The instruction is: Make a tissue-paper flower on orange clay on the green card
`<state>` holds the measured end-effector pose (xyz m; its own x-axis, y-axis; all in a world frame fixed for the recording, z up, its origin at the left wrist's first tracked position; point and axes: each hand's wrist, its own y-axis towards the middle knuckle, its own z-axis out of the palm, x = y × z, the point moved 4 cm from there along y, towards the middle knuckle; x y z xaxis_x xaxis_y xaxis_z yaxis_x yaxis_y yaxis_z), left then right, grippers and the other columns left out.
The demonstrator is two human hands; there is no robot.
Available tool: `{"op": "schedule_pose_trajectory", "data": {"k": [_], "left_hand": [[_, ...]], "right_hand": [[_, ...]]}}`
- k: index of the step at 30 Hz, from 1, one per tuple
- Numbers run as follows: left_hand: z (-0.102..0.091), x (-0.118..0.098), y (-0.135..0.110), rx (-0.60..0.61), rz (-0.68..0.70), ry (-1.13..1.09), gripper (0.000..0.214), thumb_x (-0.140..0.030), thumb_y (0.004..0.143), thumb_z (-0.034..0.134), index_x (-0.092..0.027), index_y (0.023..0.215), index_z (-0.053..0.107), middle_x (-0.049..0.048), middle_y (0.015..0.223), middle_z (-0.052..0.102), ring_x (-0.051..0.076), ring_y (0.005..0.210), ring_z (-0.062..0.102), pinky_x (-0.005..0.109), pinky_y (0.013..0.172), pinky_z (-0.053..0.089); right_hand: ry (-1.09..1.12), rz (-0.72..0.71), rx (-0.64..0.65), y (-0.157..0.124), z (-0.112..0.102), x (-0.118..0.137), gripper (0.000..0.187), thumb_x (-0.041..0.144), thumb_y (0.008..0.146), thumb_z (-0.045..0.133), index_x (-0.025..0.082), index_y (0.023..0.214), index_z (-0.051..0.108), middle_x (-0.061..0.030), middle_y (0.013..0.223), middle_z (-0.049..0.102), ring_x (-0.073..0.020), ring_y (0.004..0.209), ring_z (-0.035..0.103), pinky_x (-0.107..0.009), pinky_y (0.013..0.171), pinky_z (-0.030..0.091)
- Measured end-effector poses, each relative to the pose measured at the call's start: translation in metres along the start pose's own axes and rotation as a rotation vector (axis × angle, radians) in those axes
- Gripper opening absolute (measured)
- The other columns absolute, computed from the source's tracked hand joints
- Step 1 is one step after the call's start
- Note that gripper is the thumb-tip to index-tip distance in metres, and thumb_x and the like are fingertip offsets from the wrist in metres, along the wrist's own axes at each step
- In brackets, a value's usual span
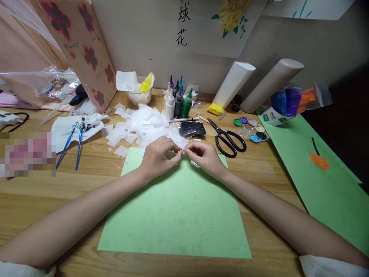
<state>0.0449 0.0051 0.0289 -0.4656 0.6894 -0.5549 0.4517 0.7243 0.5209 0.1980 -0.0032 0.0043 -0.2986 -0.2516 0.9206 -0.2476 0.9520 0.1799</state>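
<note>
Above the far edge of a green paper sheet point(175, 215), my left hand point(161, 156) and my right hand point(206, 158) meet fingertip to fingertip. Both are closed in a pinch on a small white piece of paper point(183, 151), mostly hidden by the fingers. Just beyond them spreads a loose pile of white tissue paper squares point(147, 121). A clear packet of black material point(192, 129) lies behind my right hand, and black-handled scissors point(227, 138) rest to its right.
Paint bottles point(186, 104) stand near the wall beside a plastic cup point(140, 96). Two tubes point(233, 84) lean at the back right. Blue brushes point(80, 144) lie on a stained cloth point(62, 132) at left. Another green sheet point(300, 165) lies at right.
</note>
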Motion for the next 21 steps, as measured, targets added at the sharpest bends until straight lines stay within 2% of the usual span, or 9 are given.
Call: {"op": "schedule_pose_trajectory", "data": {"k": [9, 15, 18, 21], "left_hand": [[0.002, -0.001, -0.001, 0.045, -0.009, 0.077, 0.009, -0.027, 0.079, 0.059, -0.017, 0.077, 0.059, 0.0024, 0.073, 0.061, 0.015, 0.072, 0.054, 0.027, 0.064, 0.042], [0.001, -0.002, 0.000, 0.061, -0.020, 0.069, 0.010, -0.021, 0.083, 0.054, -0.017, 0.074, 0.055, 0.0019, 0.072, 0.060, 0.014, 0.071, 0.053, 0.026, 0.062, 0.040], [-0.002, 0.001, 0.001, 0.021, -0.094, 0.021, 0.010, -0.019, 0.083, 0.054, -0.017, 0.074, 0.054, 0.0006, 0.073, 0.059, 0.013, 0.071, 0.052, 0.025, 0.062, 0.039], [-0.005, 0.014, 0.002, -0.092, -0.264, -0.041, 0.010, -0.021, 0.084, 0.053, -0.017, 0.075, 0.054, -0.0003, 0.074, 0.058, 0.012, 0.068, 0.051, 0.025, 0.061, 0.039]], "right_hand": [[0.008, -0.004, 0.003, 0.000, 0.000, 0.000, 0.016, 0.027, 0.085, 0.054, 0.017, 0.075, 0.062, -0.0012, 0.072, 0.058, -0.0124, 0.064, 0.047, -0.025, 0.057, 0.035], [-0.009, -0.010, 0.010, 0.000, 0.000, 0.002, 0.016, 0.027, 0.085, 0.054, 0.017, 0.076, 0.062, -0.0007, 0.070, 0.057, -0.0121, 0.062, 0.045, -0.024, 0.056, 0.033], [-0.001, 0.007, 0.005, 0.000, 0.000, 0.001, 0.014, 0.025, 0.084, 0.054, 0.016, 0.075, 0.061, 0.0000, 0.069, 0.055, -0.0111, 0.060, 0.043, -0.024, 0.054, 0.032], [0.009, 0.024, -0.005, 0.000, 0.000, 0.001, 0.014, 0.023, 0.083, 0.054, 0.016, 0.071, 0.057, 0.0012, 0.067, 0.052, -0.0099, 0.058, 0.041, -0.023, 0.053, 0.031]]}}
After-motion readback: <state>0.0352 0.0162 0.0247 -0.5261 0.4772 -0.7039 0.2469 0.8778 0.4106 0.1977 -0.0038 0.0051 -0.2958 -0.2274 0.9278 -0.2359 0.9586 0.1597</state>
